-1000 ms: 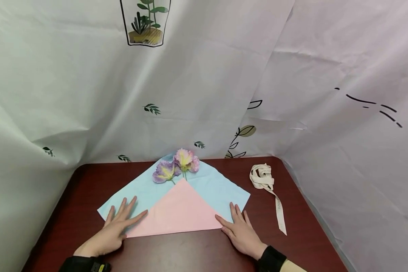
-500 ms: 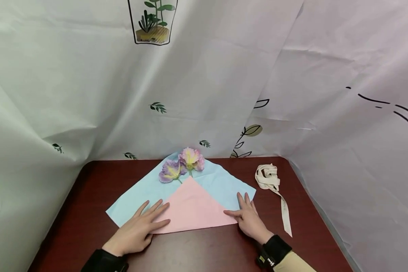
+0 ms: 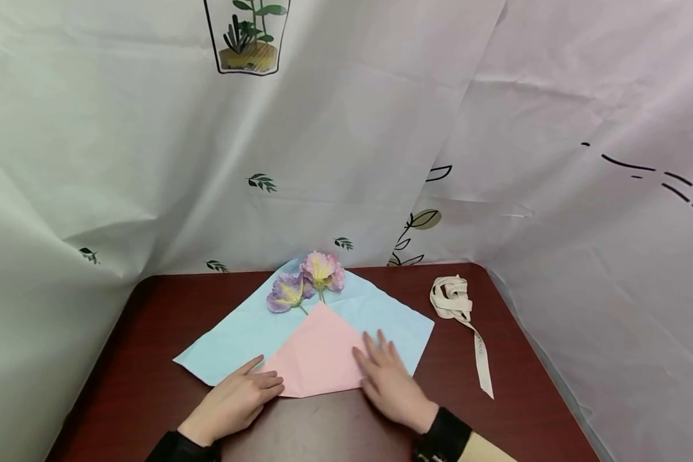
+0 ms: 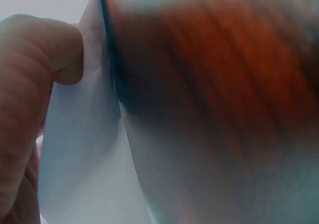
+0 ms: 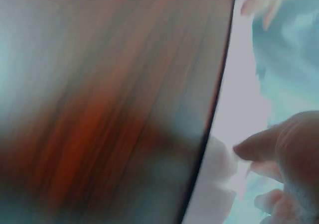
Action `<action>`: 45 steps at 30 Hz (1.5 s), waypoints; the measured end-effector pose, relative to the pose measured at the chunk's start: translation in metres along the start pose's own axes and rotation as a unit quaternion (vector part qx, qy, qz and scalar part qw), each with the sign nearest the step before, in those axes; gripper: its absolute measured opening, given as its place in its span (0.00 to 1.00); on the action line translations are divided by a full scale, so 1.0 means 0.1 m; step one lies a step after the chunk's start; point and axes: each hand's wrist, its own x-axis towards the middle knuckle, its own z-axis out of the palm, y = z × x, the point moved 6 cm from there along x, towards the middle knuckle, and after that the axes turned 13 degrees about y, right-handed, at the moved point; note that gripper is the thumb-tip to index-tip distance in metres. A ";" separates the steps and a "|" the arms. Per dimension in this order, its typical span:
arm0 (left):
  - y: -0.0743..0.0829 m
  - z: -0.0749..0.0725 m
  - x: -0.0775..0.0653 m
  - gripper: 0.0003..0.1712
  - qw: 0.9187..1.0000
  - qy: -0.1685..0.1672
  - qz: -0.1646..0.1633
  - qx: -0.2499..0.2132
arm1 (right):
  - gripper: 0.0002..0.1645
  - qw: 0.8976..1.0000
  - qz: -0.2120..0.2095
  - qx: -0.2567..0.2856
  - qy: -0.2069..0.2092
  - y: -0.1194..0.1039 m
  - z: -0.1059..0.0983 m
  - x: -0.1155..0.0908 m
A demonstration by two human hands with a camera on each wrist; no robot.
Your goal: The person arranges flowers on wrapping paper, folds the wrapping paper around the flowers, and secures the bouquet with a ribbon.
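Note:
A pale blue sheet of wrapping paper (image 3: 231,340) lies spread on the table, with a pink triangle of paper (image 3: 320,353) over its front middle. Two artificial flowers, one purple (image 3: 287,292) and one pink (image 3: 321,271), lie at the top, their stems running under the pink tip. At the front left edge my left hand (image 3: 233,399) pinches the paper; the left wrist view shows its bent thumb (image 4: 45,50) against a raised paper edge. My right hand (image 3: 395,388), slightly blurred, rests with straight fingers on the pink paper's right side. It hides the right corner there.
A bundled cream ribbon (image 3: 452,298) lies at the table's right, its loose tail hanging toward the front. The dark red-brown table (image 3: 121,385) meets a white printed curtain (image 3: 346,128) at the back and sides.
The left hand has moved right along the front edge, and its spread fingers have drawn together. The right hand has slid left over the pink paper, which shows narrower now.

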 end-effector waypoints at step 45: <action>-0.30 -0.01 0.91 0.16 0.991 0.110 -0.026 0.068 | 0.46 0.974 -0.067 0.089 -0.198 -0.54 0.40 -0.11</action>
